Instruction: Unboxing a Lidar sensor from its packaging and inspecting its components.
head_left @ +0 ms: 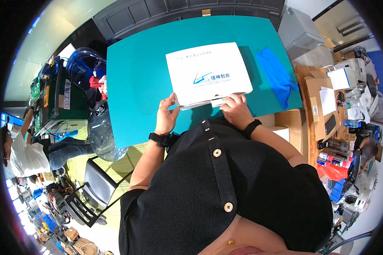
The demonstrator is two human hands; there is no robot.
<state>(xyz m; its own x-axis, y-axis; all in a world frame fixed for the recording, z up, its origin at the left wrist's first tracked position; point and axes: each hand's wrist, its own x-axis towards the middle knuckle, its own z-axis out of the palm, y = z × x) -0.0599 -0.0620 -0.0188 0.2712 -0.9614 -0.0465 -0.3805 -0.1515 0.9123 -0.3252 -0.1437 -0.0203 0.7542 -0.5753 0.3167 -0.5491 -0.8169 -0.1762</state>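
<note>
A white cardboard box [206, 70] with blue and grey print lies flat on the green table, its lid down. At its near left corner is my left hand [167, 115], fingers and thumb apart, the fingertips against or just beside the box's edge. My right hand [237, 111] has its fingers curled at the middle of the box's near edge, pinching a small white front flap [217, 102]. A small dark notch shows in the lid just above that flap. The undersides of the right fingers are hidden.
A blue cloth [274, 74] lies on the green tabletop [136, 85] to the right. A wooden bench [307, 89] with cardboard and bottles stands right. To the left are a black chair [98, 182], clear plastic domes, and a person in a white shirt [30, 157].
</note>
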